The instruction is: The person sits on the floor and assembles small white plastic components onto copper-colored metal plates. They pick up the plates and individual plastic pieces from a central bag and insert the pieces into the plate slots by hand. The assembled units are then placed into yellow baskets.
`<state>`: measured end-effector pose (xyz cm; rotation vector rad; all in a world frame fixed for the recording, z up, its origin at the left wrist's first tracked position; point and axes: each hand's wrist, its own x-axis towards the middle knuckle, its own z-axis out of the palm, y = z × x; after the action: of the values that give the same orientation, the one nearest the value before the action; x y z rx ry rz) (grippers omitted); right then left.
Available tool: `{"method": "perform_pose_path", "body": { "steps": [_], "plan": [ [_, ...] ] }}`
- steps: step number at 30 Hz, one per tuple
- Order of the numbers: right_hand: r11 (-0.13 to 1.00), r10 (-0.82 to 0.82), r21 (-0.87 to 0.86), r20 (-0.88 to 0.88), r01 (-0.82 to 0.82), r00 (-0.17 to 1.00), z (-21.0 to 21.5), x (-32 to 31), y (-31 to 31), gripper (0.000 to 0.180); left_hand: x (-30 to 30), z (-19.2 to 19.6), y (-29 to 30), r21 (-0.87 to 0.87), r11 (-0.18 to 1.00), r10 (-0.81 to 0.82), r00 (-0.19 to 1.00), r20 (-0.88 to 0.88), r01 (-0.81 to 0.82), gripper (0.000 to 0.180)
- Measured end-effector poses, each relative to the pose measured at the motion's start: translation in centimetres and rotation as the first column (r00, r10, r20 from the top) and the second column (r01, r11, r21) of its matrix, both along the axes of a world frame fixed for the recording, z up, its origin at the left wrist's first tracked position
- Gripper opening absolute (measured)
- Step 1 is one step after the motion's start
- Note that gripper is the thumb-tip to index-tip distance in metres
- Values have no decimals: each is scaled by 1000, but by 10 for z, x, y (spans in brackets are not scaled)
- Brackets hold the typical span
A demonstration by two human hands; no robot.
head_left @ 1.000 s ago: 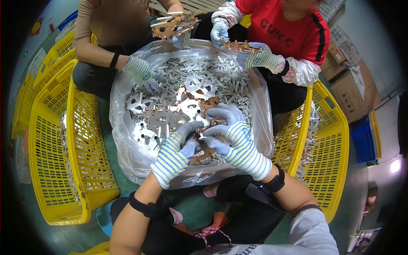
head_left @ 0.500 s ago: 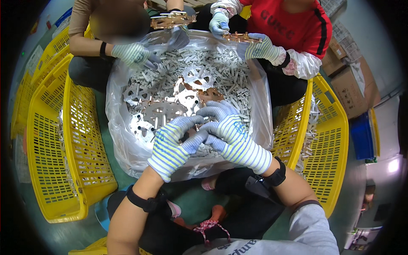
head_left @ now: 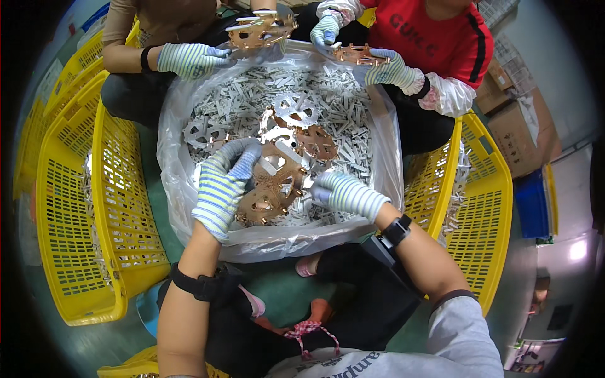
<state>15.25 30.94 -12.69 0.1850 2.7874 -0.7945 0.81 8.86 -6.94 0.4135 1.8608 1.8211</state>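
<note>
My left hand (head_left: 224, 183), in a striped knit glove, grips the left side of a copper-coloured flat metal frame (head_left: 271, 186) with round cut-outs. My right hand (head_left: 343, 192), gloved the same way, pinches the frame's right edge. The frame hovers over the near part of a big clear plastic bag (head_left: 183, 195) filled with several small silvery metal pieces (head_left: 340, 120) and round stamped frames (head_left: 296, 110). Another copper frame (head_left: 317, 142) lies on the pile just beyond mine.
Two other people sit across the bag, their gloved hands (head_left: 189, 58) (head_left: 391, 70) holding copper frames (head_left: 258, 30) (head_left: 356, 54). Yellow mesh baskets (head_left: 69, 208) (head_left: 485, 189) flank the bag. Cardboard boxes (head_left: 523, 126) stand at the right.
My hands have spread apart and now hold a copper frame between them, lifted off the pile. The people opposite have shifted their frames.
</note>
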Motion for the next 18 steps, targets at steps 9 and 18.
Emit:
{"method": "perform_pose_path", "body": {
  "steps": [9, 18],
  "plan": [
    [877, 292, 283, 328, -389, 898, -60, 7, -6, 38, -13, -16, -10, 1, 972, -231, 963, -138, 233, 49],
    [869, 301, 241, 436, -433, 848, -53, 8, -15, 40, 5, 8, -11, 18, 996, -85, 994, 66, 84, 38]
  ]
}}
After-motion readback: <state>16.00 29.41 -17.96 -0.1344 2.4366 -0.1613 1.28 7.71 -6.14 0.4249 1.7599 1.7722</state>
